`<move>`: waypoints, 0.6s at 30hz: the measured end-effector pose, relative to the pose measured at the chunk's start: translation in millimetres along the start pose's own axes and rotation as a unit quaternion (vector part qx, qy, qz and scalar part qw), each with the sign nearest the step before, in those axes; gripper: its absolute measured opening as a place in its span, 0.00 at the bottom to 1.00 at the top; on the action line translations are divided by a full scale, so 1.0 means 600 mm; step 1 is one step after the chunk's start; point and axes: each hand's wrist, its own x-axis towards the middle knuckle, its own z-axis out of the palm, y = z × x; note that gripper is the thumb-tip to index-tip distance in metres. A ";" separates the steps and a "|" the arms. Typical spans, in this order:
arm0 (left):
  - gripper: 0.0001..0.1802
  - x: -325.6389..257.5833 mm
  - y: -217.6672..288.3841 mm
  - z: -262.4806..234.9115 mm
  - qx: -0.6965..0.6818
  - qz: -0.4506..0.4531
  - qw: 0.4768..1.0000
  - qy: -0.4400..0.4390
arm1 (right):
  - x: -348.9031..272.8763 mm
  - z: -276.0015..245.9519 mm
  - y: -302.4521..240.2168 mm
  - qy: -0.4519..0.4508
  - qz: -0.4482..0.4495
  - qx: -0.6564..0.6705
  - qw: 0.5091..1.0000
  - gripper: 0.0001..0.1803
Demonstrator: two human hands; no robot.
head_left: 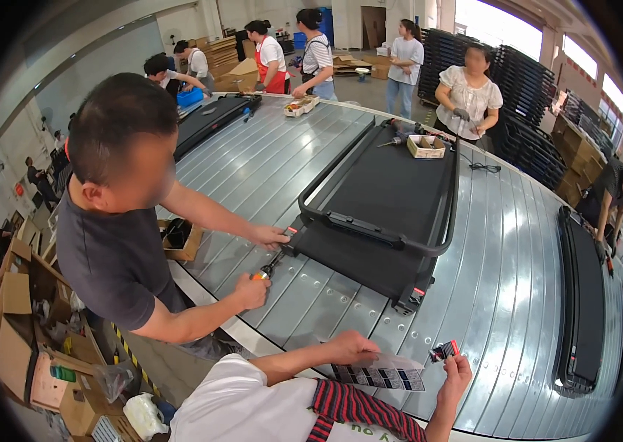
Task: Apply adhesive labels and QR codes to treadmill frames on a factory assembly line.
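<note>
My left hand [354, 346] is closed on the edge of a sheet of labels [381, 374], which hangs over the near rim of the metal table. In my right hand [456, 374], a small black-and-red label [444, 351] is pinched between the fingers, just right of the sheet. Beyond my hands lies a black walking treadmill [392, 188] with a tubular handrail [366, 223] across it. Red labels show on its near end corners, one of them the right corner cap [408, 298]. At its left corner, a co-worker's hands hold the frame and an orange-and-black hand tool [261, 274].
The co-worker [116, 221] leans in at my left. A box of small parts [426, 146] and a power drill [397, 136] rest on the treadmill's far end. Another black treadmill [580, 302] lies to the right. Cardboard boxes [16, 324] crowd the left floor. More people stand around the far edge.
</note>
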 end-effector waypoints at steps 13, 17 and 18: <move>0.10 0.008 -0.044 -0.052 -0.046 0.019 0.997 -0.061 | -0.031 0.061 0.012 0.055 -0.002 -0.049 0.997 0.05; 0.10 0.006 -0.036 -0.074 -0.059 -0.021 0.993 -0.095 | -0.044 0.076 0.021 0.048 -0.004 -0.068 0.997 0.05; 0.10 0.004 -0.043 -0.069 -0.060 -0.022 0.994 -0.093 | -0.044 0.078 0.022 0.045 -0.004 -0.069 0.997 0.05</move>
